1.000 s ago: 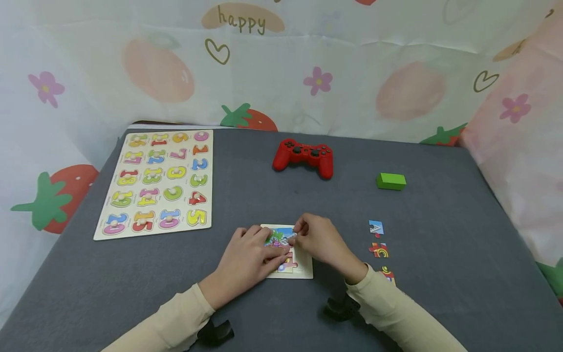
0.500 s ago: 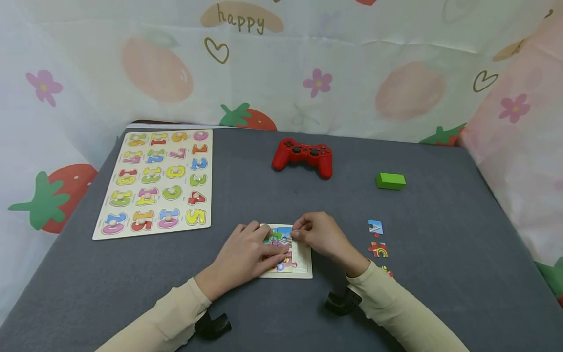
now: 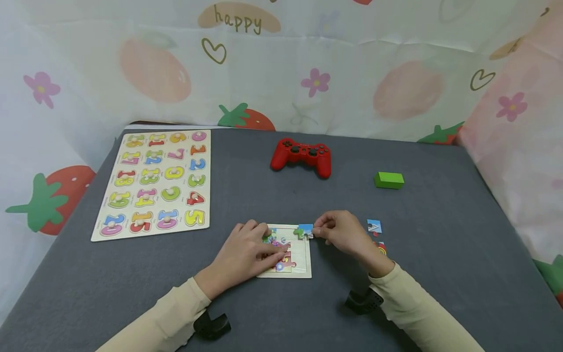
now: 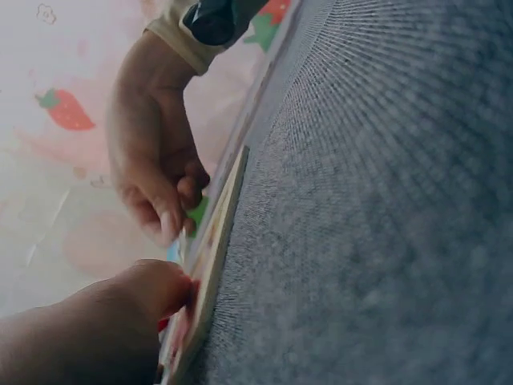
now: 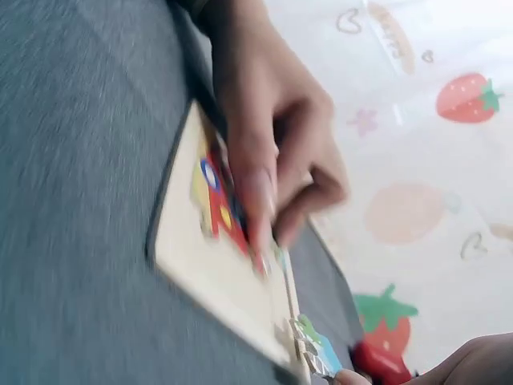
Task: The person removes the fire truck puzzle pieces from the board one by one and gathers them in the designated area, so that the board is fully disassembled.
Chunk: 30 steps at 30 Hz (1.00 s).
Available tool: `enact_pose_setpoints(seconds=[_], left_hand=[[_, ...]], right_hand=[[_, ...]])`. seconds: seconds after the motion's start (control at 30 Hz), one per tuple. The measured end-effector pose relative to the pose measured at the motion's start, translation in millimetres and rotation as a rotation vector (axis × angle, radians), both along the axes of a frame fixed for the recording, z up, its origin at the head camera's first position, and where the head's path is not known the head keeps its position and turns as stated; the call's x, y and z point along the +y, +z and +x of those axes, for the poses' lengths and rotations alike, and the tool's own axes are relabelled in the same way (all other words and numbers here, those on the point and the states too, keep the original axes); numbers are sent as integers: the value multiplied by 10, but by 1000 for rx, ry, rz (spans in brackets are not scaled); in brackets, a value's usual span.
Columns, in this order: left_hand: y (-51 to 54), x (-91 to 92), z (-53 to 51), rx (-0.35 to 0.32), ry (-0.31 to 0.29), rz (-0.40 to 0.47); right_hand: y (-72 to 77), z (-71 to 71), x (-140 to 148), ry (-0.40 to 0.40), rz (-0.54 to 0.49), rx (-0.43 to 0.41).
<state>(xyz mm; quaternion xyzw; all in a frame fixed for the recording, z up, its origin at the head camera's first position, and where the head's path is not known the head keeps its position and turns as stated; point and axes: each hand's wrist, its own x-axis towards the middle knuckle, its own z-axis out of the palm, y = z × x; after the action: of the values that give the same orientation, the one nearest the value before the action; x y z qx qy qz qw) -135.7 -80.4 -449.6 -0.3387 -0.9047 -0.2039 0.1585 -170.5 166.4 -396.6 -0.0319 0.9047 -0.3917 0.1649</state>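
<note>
A small wooden jigsaw board (image 3: 301,269) lies on the grey cloth, with several pieces fitted at its left. My left hand (image 3: 246,254) rests across that side, its fingertips touching the pieces; it covers part of the picture. At the board's upper right corner, my right hand (image 3: 345,234) pinches a blue and green puzzle piece (image 3: 305,231) between thumb and fingers. The right wrist view shows this puzzle piece (image 5: 321,349) tilted over the board's edge. Bare wood (image 5: 216,281) shows in the tray beside the fitted pieces.
Loose puzzle pieces (image 3: 374,226) lie right of the board, partly hidden by the right arm. A number board (image 3: 154,183) lies at the left, a red game controller (image 3: 301,157) at the back, and a green block (image 3: 389,180) at the right. A printed curtain hangs behind.
My right hand has moved right with the pinched puzzle piece, from against the fitted pieces to the board's upper right corner. The left hand has stayed nearly still.
</note>
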Motion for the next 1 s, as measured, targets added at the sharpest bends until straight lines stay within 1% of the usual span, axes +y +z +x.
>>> enact_pose_setpoints(seconds=[0.13,0.23,0.33,0.43,0.6,0.7,0.87,1.0], left_hand=[[-20,-19,-16,-16,-19,28],[-17,-28,-17,-25,-25,32],[-16,-33,-17,-22,-27,36],[-20,-33,-21,-12,-29,42],[-28,-32,-27,-10,-30,45],[-31,-28,-28,-9,-30,45],[-37,-22,-30,3,-30,48],[-38,-19,-32,7,-28,47]], right_hand=[[34,-14,241,-28,40,19],[64,-13,425,-33,63,40],[81,-16,576,-29,75,64],[89,-34,687,-30,89,70],[87,-61,799,-41,116,67],[86,-71,832,-33,126,72],[84,-80,848,-29,142,79],[78,-91,846,-33,174,105]])
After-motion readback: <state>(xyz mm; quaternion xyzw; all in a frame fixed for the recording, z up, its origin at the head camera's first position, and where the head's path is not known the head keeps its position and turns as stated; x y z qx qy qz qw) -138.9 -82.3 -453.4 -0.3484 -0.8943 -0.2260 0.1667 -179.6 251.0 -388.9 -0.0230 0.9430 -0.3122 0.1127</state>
